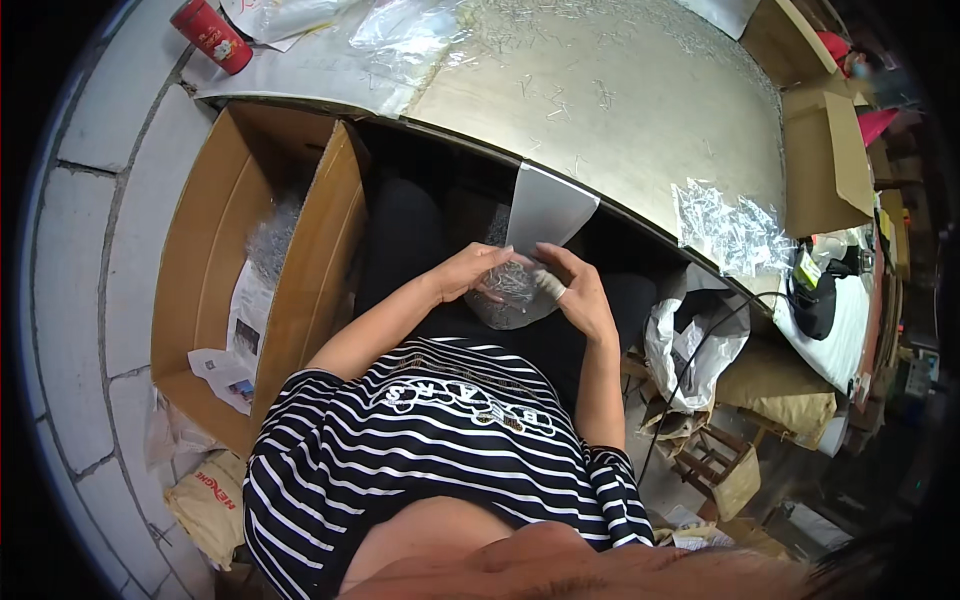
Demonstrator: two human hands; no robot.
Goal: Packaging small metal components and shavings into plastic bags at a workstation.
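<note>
Over my lap, a loose cluster of small silvery wire pieces (pixel 514 282) lies between my two hands. My left hand (pixel 468 272) curls round its left side, thumb on top and fingertips partly hidden below. From the right, my right hand (pixel 585 298) closes in with bent fingers; pale tape wraps one of its digits. Under the cluster is a rounded, see-through holder (pixel 505 318), perhaps a plastic bag, with more small pieces inside; its exact kind is unclear. A translucent whitish sheet (pixel 552 207) rises behind my hands against the table edge.
A metal-topped table (pixel 620 130) lies ahead, strewn with wire pieces. Clear packets (pixel 735 230) lie at its right corner. An open cardboard box (pixel 300 290) stands on my left, and a red can (pixel 212 38) at the far left. A white sack (pixel 700 335) and a wooden stool (pixel 715 465) are right.
</note>
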